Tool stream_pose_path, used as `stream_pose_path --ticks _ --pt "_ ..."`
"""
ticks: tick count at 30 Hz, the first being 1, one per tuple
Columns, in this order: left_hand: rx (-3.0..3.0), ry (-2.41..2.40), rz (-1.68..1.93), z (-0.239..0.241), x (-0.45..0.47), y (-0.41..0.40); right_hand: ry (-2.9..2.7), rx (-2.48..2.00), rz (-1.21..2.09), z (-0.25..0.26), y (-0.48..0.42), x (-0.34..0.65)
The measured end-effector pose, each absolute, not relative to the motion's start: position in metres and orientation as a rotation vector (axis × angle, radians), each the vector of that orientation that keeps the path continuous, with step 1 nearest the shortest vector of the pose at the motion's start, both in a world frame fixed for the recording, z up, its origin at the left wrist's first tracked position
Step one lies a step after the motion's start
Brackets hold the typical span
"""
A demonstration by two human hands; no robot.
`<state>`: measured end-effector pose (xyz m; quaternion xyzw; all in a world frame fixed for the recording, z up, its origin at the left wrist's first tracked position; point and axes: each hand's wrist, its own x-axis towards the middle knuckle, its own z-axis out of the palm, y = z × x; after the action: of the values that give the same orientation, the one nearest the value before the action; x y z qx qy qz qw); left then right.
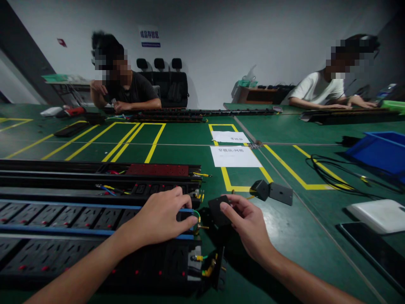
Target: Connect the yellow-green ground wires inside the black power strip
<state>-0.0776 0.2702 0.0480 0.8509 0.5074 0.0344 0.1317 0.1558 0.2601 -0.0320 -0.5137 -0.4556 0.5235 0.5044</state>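
Black plate (217,211) pinched in right hand (251,221); left hand (164,216) covers blue-edged strip (87,217), grip unclear.

The wall sign (149,35) says 成品存放区. The near white paper (236,160) shows 模块; the far paper (222,136) is too blurry.

There's one held plate (219,212), two papers (236,157), one blue bin (378,151).
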Motion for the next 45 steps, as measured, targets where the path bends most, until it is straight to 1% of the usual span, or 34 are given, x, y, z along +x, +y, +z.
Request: stream_pose_path --ticks 9,30,45 --pt "2.438 1.489 0.105 0.047 -0.076 0.272 -1.140 -1.322 1.286 -0.025 0.258 0.154" --pt "2.452 1.506 0.058 0.046 -0.075 0.271 -1.251 -1.321 1.296 -0.022 0.256 0.155" --pt "2.456 1.504 0.027 0.047 -0.075 0.271 -1.366 -1.242 1.413 -0.025 0.252 0.157"
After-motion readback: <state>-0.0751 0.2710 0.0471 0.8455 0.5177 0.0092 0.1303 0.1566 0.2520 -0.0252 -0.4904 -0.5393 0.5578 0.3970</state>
